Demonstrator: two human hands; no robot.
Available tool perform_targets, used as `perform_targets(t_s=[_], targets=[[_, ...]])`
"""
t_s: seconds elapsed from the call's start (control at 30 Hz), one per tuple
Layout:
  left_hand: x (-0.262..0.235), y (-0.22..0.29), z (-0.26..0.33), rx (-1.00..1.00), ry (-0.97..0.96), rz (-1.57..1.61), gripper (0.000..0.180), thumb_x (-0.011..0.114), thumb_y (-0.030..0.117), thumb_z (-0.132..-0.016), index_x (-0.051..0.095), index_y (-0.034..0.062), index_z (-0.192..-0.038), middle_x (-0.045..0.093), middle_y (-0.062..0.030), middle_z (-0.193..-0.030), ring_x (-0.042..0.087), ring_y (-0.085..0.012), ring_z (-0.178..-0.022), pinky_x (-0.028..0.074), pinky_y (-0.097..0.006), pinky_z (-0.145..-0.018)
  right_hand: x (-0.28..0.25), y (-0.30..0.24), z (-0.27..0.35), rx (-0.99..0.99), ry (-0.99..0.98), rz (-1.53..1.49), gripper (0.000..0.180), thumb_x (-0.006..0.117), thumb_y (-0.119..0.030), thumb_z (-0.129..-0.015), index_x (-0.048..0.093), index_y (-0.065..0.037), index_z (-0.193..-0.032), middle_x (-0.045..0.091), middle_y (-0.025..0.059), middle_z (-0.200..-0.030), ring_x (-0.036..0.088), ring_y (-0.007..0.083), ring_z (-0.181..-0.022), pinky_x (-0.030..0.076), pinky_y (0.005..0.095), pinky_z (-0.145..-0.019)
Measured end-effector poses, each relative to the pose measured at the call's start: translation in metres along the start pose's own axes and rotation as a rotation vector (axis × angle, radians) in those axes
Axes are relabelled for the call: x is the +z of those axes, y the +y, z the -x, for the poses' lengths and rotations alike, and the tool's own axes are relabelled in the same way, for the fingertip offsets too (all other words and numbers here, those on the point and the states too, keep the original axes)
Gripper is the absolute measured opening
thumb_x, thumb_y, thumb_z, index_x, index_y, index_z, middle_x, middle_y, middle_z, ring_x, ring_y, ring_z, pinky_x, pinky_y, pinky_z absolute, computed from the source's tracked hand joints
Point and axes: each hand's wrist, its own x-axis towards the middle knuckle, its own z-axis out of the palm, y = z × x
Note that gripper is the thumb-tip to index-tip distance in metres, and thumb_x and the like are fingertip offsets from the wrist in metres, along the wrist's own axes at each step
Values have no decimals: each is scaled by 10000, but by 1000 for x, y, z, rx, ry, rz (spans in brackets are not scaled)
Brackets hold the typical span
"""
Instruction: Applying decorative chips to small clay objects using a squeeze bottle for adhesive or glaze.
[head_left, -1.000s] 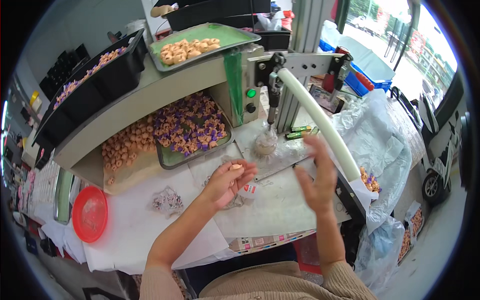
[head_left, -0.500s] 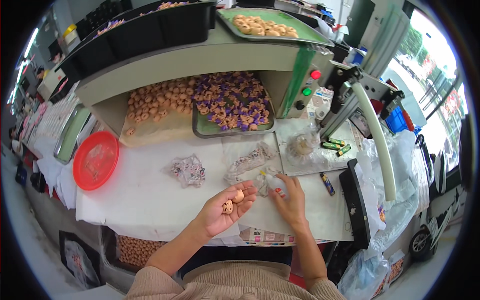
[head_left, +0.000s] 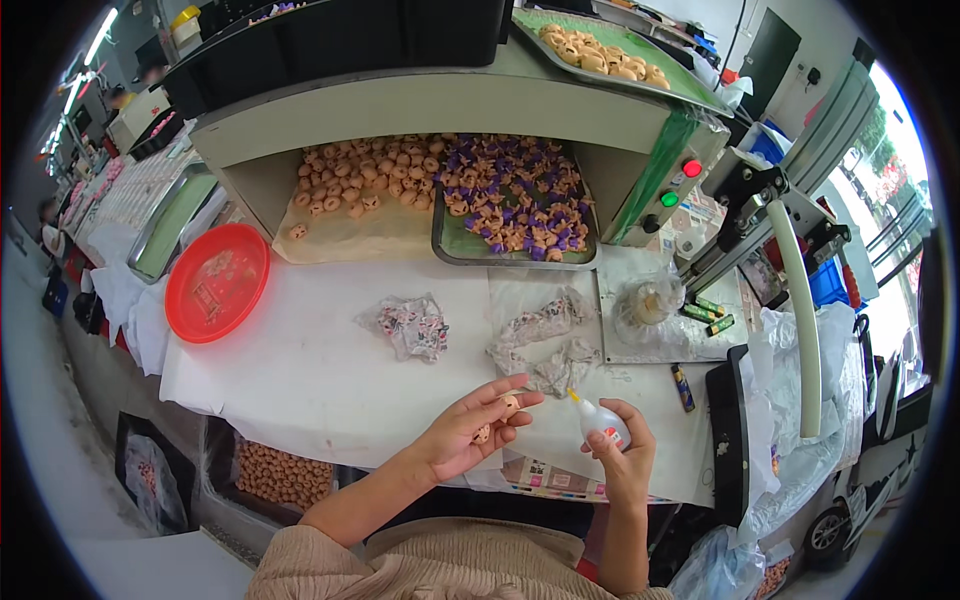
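Above the surface's [head_left: 310, 380] six o'clock side, the left hand [head_left: 462, 436] holds two tan balls [head_left: 482, 434] showing no purple, while the right hand [head_left: 629, 468] grips a white bottle [head_left: 603, 425] at their three o'clock, its yellow tip [head_left: 574, 395] apart from them. From the hands, purple-and-tan pieces [head_left: 520, 200] already crowd a tray [head_left: 515, 264] at twelve, and many plain balls [head_left: 380, 175] remain at eleven. Crumpled clear bags [head_left: 565, 370] lie between, with a red dish [head_left: 182, 300] at ten.

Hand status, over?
Left hand: holding small round tan pieces. Right hand: white plastic yellow-tipped squeeze bottle. Crumpled clear plastic just past bottle tip.
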Motion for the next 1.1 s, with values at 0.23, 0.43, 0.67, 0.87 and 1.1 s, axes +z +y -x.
perform_targets(t_s=[0.23,0.43,0.67,0.87,1.1], targets=[[81,-118,-80,118,-22,-111,298,531,105,-959,521,50,-1251,559,-102,-1262,595,-100,-935,504,-209,-729,-163,-16,-4,-138,69,-27,442,840,-117,-696,531,-33,-1001,555,6,-880,541,81,-766,452,210,-663],[100,-135,-81,113,-45,-15,311,530,96,-957,518,64,-1266,575,-73,-1196,583,-98,-915,503,-202,-746,-181,-40,8,-359,18,194,413,870,-95,-634,586,-34,-928,543,21,-864,525,122,-764,428,248,-675],[46,-60,-8,147,-60,-77,375,579,70,-924,494,80,-1290,584,-71,-1191,587,-92,-916,507,-194,-754,-55,-55,26,-459,55,246,389,861,-193,-666,613,-25,-914,556,38,-837,515,143,-732,416,264,-649],[-7,13,76,160,-48,-102,423,622,11,-879,514,87,-1281,595,-49,-1176,584,-67,-903,508,-187,-727,70,-68,52,-523,27,344,389,843,-253,-687,609,-27,-901,544,40,-814,499,150,-722,400,275,-645],[-65,85,142,139,-23,-84,448,615,-22,-870,515,85,-1294,599,-41,-1162,571,-54,-857,510,-183,-698,187,-73,68,-521,25,380,395,851,-260,-673,615,-31,-891,556,38,-769,502,157,-686,401,285,-621]])
